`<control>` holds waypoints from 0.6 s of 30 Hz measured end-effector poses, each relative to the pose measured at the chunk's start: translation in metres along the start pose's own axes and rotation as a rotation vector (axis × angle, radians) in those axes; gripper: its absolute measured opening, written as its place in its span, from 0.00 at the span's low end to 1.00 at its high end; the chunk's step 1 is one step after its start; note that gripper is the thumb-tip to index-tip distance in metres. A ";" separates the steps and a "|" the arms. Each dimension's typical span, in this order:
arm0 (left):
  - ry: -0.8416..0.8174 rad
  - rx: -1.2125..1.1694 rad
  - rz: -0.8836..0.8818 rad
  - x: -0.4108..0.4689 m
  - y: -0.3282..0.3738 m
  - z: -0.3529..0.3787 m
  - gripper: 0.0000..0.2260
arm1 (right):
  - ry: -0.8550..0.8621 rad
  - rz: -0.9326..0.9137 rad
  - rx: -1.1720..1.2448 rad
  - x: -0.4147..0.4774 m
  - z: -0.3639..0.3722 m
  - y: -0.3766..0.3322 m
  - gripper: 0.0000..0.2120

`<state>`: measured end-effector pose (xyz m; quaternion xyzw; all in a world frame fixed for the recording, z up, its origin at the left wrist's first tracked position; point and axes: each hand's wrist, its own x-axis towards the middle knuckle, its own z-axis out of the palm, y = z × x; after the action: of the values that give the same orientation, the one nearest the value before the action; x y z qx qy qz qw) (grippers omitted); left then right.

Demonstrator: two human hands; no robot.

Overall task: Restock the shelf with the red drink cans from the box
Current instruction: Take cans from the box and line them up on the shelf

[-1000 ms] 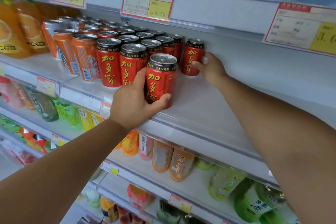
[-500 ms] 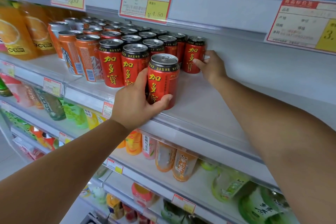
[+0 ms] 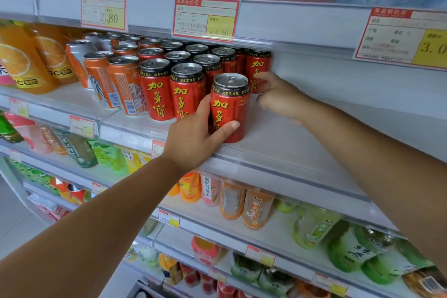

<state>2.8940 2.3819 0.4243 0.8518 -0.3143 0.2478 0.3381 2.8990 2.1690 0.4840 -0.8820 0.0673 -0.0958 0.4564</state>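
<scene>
1. Red drink cans stand in packed rows on the shelf (image 3: 278,143); the front can (image 3: 229,106) sits upright near the shelf's front lip, just right of the block of red cans (image 3: 183,72)
2. Left hand (image 3: 193,140) wraps the front can's lower body, thumb across the face and fingers (image 3: 205,109) round the left side, closed on it
3. Right hand (image 3: 278,97) reaches to the back can (image 3: 257,68) at the block's right rear corner; its fingertips touch the can's lower side, but whether they grip it or only press it I cannot tell
4. To do this step well, I judge: slide the front can back and left until it butts the block, label facing out, keeping its base flat so it does not tip on the smooth shelf
5. Steady the back can with the right hand so the row stays straight; a knock could topple neighbours in turn
6. Materials: cans are thin glossy metal cylinders with silver ring-pull lids and black upper bands, smooth and likely slippery; the shelf is pale, hard and slick, with a clear plastic front strip
7. Left of the block stand orange cans (image 3: 121,84) of like shape; keep the red ones apart from them
</scene>
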 end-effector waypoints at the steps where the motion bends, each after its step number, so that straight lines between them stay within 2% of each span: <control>1: -0.050 -0.037 -0.007 0.001 -0.001 -0.003 0.34 | -0.094 -0.030 0.083 -0.021 0.005 -0.004 0.37; 3: -0.129 -0.081 0.018 0.002 -0.002 -0.012 0.37 | -0.200 -0.084 0.188 -0.055 0.020 -0.010 0.39; 4: -0.151 -0.108 0.034 -0.001 -0.004 -0.017 0.38 | -0.200 -0.097 0.210 -0.065 0.029 -0.011 0.39; 7: -0.086 -0.102 0.075 -0.019 -0.018 -0.032 0.35 | -0.016 -0.126 0.172 -0.076 0.045 -0.012 0.37; 10: 0.033 0.094 0.141 -0.031 -0.043 -0.050 0.31 | 0.117 -0.099 0.119 -0.069 0.048 -0.015 0.34; 13: 0.071 0.185 0.156 -0.033 -0.074 -0.051 0.32 | 0.234 -0.049 0.051 -0.046 0.045 -0.012 0.32; 18: 0.087 0.059 0.113 -0.036 -0.094 -0.033 0.28 | 0.326 0.018 -0.082 -0.003 0.036 -0.005 0.30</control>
<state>2.9281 2.4728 0.3831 0.8306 -0.3394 0.3125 0.3119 2.9044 2.2009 0.4678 -0.8721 0.1523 -0.2306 0.4039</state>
